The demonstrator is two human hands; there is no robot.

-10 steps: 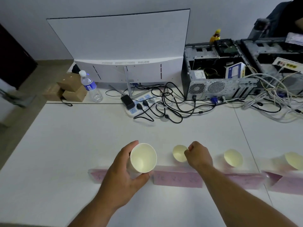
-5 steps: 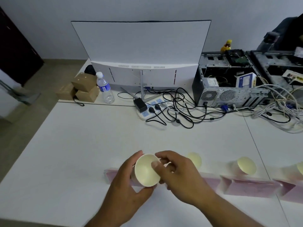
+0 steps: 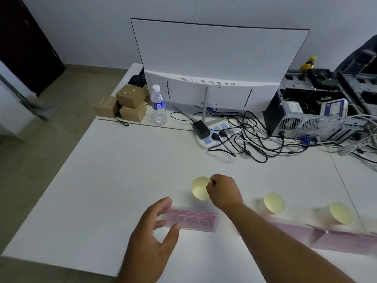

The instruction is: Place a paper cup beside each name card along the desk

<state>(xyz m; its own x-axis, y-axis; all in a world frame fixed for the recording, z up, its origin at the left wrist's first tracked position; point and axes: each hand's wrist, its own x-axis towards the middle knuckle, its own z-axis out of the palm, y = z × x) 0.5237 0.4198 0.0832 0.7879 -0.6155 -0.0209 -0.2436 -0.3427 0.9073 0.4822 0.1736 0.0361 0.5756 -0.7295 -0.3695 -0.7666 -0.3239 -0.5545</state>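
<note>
We count three paper cups, all empty, along the counter's (image 3: 126, 176) near edge: our right hand (image 3: 223, 193) pinches the leftmost cup's (image 3: 200, 188) rim, with the middle cup (image 3: 273, 202) and right cup (image 3: 341, 213) beyond; our left hand's (image 3: 155, 235) fingers spread, empty, by the leftmost name card (image 3: 193, 220).

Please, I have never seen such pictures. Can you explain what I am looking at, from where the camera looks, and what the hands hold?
No machine here: a person wears a camera on the head, looking down at a white desk. The right hand grips the rim of a paper cup behind a pink name card. The left hand is open and holds nothing. Two more cups stand to the right, behind other pink cards. Farther back are a monitor, a water bottle and cables.
</note>
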